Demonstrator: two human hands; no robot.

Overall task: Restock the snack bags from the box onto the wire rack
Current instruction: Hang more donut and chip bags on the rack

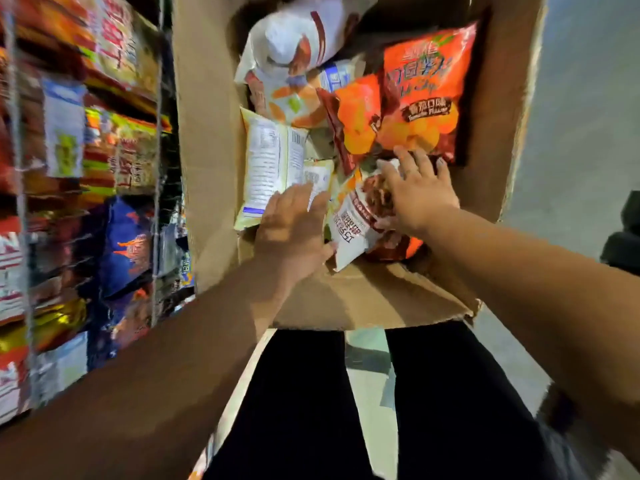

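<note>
**A:** Both arms are down in the box (207, 168). The right grip (419, 192) lies spread across the white-and-brown bag (356, 220) near the front wall, fingers splayed, nothing clenched.

**B:** And the left grip (294, 220)?

**A:** Released, fingers straight, tips at the pale yellow bag (270, 161) lying back-up. The blur hides whether they're touching it.

**B:** How will these handle?

**A:** Light, puffy and slick, I'd judge, with crushable contents. Pinch the crimped top seam or cradle the sides, never the belly. The wire rack (158, 140) stands just left, and the orange bag (426, 91) waits further back.
</note>
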